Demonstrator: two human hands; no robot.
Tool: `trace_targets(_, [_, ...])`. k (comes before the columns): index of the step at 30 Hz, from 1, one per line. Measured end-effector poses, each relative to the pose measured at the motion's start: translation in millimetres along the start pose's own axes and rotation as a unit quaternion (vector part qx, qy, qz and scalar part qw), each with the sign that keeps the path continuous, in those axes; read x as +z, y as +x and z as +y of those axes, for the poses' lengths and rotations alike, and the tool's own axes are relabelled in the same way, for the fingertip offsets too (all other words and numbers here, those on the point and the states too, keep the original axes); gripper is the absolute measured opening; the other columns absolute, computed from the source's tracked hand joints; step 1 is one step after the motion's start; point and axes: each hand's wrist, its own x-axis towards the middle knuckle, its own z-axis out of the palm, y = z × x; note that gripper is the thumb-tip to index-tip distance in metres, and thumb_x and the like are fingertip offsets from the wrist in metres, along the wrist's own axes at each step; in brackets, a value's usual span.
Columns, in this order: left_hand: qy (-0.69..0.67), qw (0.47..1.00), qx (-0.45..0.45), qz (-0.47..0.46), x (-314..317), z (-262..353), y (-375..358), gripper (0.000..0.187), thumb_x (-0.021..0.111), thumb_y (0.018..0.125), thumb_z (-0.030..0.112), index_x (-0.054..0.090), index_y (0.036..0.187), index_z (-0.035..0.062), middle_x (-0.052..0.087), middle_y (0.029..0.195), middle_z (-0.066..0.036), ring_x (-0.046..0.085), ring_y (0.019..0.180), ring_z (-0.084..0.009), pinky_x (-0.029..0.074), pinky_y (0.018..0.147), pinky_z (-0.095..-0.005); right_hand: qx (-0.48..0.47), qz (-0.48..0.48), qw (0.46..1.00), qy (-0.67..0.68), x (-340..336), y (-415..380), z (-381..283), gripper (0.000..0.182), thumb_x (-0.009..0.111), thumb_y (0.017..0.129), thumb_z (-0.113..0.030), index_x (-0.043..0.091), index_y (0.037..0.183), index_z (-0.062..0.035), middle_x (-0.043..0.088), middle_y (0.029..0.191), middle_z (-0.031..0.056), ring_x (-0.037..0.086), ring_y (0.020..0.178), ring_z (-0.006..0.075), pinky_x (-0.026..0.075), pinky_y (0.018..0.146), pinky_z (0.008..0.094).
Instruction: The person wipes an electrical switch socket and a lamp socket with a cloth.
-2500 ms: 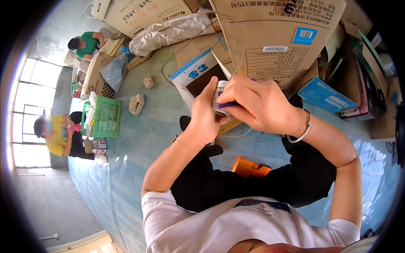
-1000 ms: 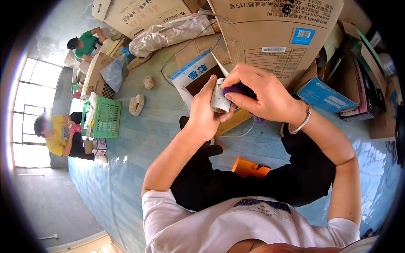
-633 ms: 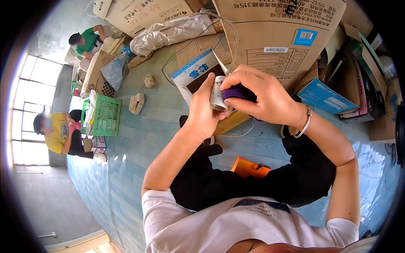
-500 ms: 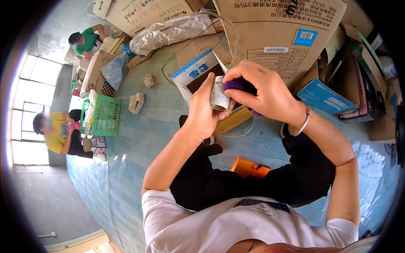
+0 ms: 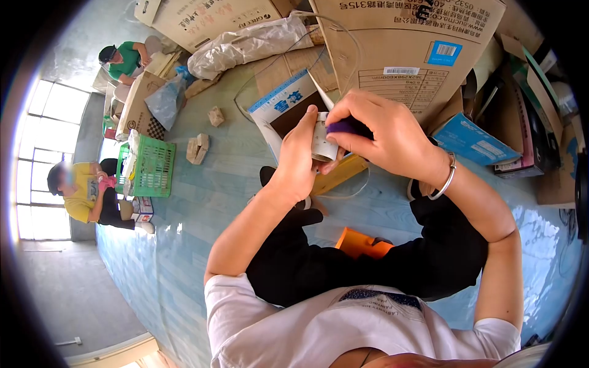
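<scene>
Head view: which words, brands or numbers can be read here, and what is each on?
"GREE", upside down: flat carton at top left.
"315", upside down: big carton at top; its other print and barcode labels are too small.
Blue characters on the blue-and-white box: unreadable.

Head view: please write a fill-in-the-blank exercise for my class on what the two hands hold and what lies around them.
1. The left hand holds a small ____ cylinder.
2. The right hand presses a ____ piece against the cylinder.
3. The right wrist wears a silver ____.
4. The basket on the floor is ____.

Missing words: white; purple; bangle; green
</scene>
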Motion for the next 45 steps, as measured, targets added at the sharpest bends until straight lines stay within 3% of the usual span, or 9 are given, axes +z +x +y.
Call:
trace_targets(6, [0.017,0.997,-0.042,0.064,3.2,1.1,-0.5,0.045,0.028,0.104,0.040,0.052,0.087,0.0060,0.054,0.065,-0.009,0.044,0.046,-0.0149,0.032,0.041,-0.0278,-0.021,-0.033,0.999,0.016,-2.0,0.0,-7.4,0.023,0.071,0.080,-0.018,0.058,0.095,-0.0079,0.062,0.088,0.0070,0.063,0.077,0.0281,0.051,0.063,0.0353])
trace_targets(8, [0.034,0.999,0.014,-0.030,-2.5,0.3,1.5,0.045,0.028,0.104,0.040,0.053,0.088,0.0057,0.055,0.065,-0.009,0.044,0.046,-0.0147,0.032,0.041,-0.0276,0.009,0.024,1.000,-0.017,2.3,1.6,1.2,0.022,0.071,0.080,-0.018,0.058,0.095,-0.0075,0.062,0.088,0.0076,0.063,0.078,0.0293,0.051,0.064,0.0364])
trace_targets(12, [0.009,1.000,-0.007,-0.025,2.4,1.4,-0.1,0.045,0.027,0.104,0.039,0.052,0.088,0.0057,0.056,0.066,-0.010,0.042,0.045,-0.0144,0.033,0.042,-0.0274,0.025,0.032,0.999,0.013,-1.1,1.3,8.8,0.023,0.070,0.080,-0.018,0.058,0.095,-0.0064,0.062,0.089,0.0097,0.063,0.078,0.0313,0.050,0.065,0.0376])
trace_targets(16, [-0.018,0.997,-0.032,0.071,8.1,8.6,-3.7,0.044,0.029,0.104,0.039,0.052,0.087,0.0056,0.053,0.064,-0.007,0.042,0.046,-0.0147,0.032,0.041,-0.0275,-0.009,-0.035,0.999,0.010,0.6,-3.7,-14.0,0.020,0.070,0.079,-0.016,0.057,0.092,-0.0070,0.060,0.085,0.0080,0.061,0.076,0.0307,0.050,0.065,0.0372])
trace_targets(24, [-0.019,1.000,-0.005,0.003,1.6,4.5,0.0,0.042,0.030,0.103,0.039,0.053,0.089,0.0059,0.056,0.064,-0.011,0.043,0.044,-0.0154,0.032,0.041,-0.0274,0.077,0.013,0.995,0.065,-2.3,3.8,7.0,0.020,0.071,0.082,-0.018,0.059,0.093,-0.0054,0.064,0.086,0.0108,0.063,0.078,0.0307,0.050,0.067,0.0367])
trace_targets(32, [-0.033,0.997,0.014,-0.067,-2.4,5.5,-2.7,0.046,0.027,0.103,0.040,0.052,0.088,0.0056,0.055,0.061,-0.011,0.039,0.043,-0.0147,0.032,0.041,-0.0268,0.220,0.026,0.915,0.337,-6.1,3.4,13.7,0.026,0.061,0.093,-0.020,0.060,0.110,0.0002,0.063,0.101,0.0024,0.057,0.095,0.0090,0.047,0.086,0.0252])
trace_targets(36, [-0.016,0.998,0.016,-0.056,1.5,7.7,-4.8,0.046,0.026,0.103,0.041,0.051,0.087,0.0062,0.052,0.060,-0.009,0.039,0.043,-0.0139,0.031,0.041,-0.0267,0.177,0.014,0.898,0.403,-6.4,1.0,6.8,0.032,0.062,0.089,-0.013,0.054,0.118,-0.0010,0.057,0.113,0.0041,0.054,0.104,0.0112,0.044,0.094,0.0280])
trace_targets(39, [-0.026,0.999,0.004,-0.019,6.3,9.5,-6.3,0.044,0.027,0.103,0.040,0.051,0.088,0.0070,0.050,0.060,-0.007,0.040,0.043,-0.0137,0.031,0.041,-0.0267,0.029,-0.025,0.983,0.181,-7.2,1.0,2.7,0.029,0.066,0.080,-0.009,0.058,0.107,-0.0043,0.056,0.108,0.0097,0.054,0.109,0.0243,0.044,0.095,0.0340])
trace_targets(45, [-0.004,0.999,0.034,0.008,7.6,8.2,-6.4,0.041,0.029,0.103,0.040,0.051,0.089,0.0075,0.050,0.060,-0.006,0.041,0.043,-0.0143,0.031,0.040,-0.0272,0.022,0.014,0.988,0.153,1.5,3.6,2.5,0.027,0.069,0.078,-0.007,0.060,0.103,-0.0053,0.057,0.106,0.0100,0.054,0.106,0.0272,0.046,0.092,0.0347])
